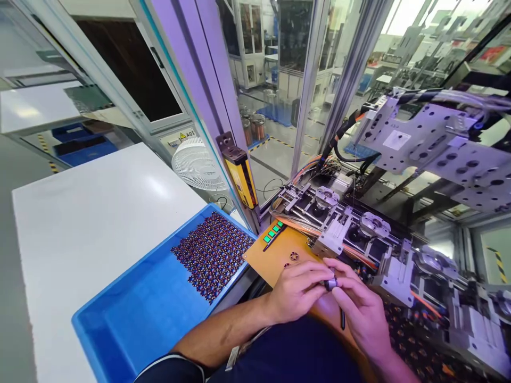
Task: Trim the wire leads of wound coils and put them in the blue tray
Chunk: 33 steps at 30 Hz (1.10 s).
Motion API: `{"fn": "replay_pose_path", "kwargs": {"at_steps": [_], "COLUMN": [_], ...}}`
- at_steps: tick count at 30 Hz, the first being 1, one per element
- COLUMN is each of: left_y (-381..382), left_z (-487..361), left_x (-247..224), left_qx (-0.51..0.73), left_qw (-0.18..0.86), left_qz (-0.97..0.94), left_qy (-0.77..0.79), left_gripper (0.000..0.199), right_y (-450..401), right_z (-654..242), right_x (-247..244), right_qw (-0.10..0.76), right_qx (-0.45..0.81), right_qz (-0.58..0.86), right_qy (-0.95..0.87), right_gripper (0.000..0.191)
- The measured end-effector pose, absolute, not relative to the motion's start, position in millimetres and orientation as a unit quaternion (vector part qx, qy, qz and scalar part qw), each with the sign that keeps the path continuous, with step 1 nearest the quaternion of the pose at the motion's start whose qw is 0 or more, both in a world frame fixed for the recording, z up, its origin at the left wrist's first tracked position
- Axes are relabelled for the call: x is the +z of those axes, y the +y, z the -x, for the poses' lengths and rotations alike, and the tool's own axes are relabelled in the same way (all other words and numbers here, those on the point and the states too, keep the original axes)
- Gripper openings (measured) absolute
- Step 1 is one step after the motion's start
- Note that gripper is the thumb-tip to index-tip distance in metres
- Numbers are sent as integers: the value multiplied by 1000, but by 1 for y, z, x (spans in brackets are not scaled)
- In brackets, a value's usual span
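Note:
Between the fingertips of both hands is a small round part (330, 283), dark with a grey metallic side. My left hand (296, 293) pinches it from the left. From the other side, my right hand (362, 308) closes its thumb and fingers on it. Fingers cover much of the part, so its exact kind is hidden. Just beyond my left hand, a small ring-shaped part (294, 256) with copper-coloured segments lies on the orange board (263, 261). A second ring is partly hidden behind the left fingers. Below the right thumb, a thin black stick-like tool (342, 319) shows in part.
A blue tray (159, 306) holding many small rings (217, 255) rests at left on a white table (99, 213). Machine fixtures (373, 224) line the right side. A yellow sensor post (241, 178) stands ahead. Green squares (273, 232) mark the board's far edge.

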<state>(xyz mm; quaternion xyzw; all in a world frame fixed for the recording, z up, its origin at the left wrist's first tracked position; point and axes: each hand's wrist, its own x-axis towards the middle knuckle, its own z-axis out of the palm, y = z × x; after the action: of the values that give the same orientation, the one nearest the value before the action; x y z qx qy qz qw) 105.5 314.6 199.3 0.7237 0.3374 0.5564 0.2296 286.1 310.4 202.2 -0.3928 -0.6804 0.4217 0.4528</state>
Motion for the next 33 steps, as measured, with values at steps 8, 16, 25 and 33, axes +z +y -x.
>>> {"fn": "replay_pose_path", "kwargs": {"at_steps": [8,16,25,33], "left_y": [326,330,333,333], "left_z": [-98,-73,-79,-77], "left_x": [195,116,61,63], "left_qx": [586,463,357,331], "left_qw": [175,164,183,203], "left_qz": [-712,-714,-756,-763], "left_qy": [345,499,517,518], "left_gripper": [28,60,93,87], "right_y": [335,443,561,569], "right_z": [-274,-300,-279,-283], "right_x": [224,263,215,214], "right_qw": [423,383,272,173], "right_qx": [386,190,75,33], "right_qz": [330,357,352,347], "right_qy": [-750,-831,-893,-921], "right_gripper": [11,14,13,10]}}
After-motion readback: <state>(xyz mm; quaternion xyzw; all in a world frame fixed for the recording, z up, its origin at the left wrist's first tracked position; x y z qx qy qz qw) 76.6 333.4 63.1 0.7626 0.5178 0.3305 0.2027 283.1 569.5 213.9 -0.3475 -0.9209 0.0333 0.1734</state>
